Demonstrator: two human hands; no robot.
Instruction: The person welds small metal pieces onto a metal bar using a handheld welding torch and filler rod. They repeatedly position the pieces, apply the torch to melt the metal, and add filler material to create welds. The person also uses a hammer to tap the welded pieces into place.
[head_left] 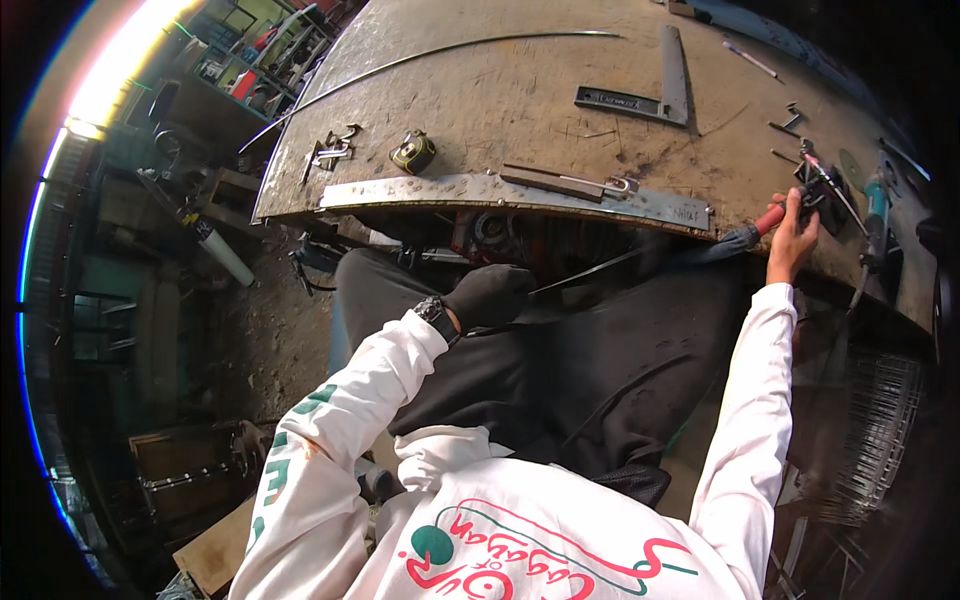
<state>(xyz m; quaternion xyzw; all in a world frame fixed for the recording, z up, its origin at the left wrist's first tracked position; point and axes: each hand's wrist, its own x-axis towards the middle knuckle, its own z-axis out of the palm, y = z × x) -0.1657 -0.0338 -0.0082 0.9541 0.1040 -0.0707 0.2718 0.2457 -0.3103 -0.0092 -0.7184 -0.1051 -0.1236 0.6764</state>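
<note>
My left hand [490,296], in a black glove, is closed over my lap around the end of a thin metal strip [588,272]. The strip slants up to the right, under the table's edge. My bare right hand [793,238] reaches to the table's right corner, its fingers curled against a dark tool [822,205] whose kind I cannot make out. Beside it a red handle [769,220] sticks out, with a grey-blue wrapped piece [738,243] hanging at the edge. A teal power tool [877,210] with a cord lies just right of that hand.
On the worn wooden table [480,100] are a long thin rod [440,47], a try square [672,95], a tape measure [413,152], small metal pieces [334,148] and a pen [750,60]. A flat metal bar [420,190] runs along the near edge. Wire mesh [880,425] stands at lower right.
</note>
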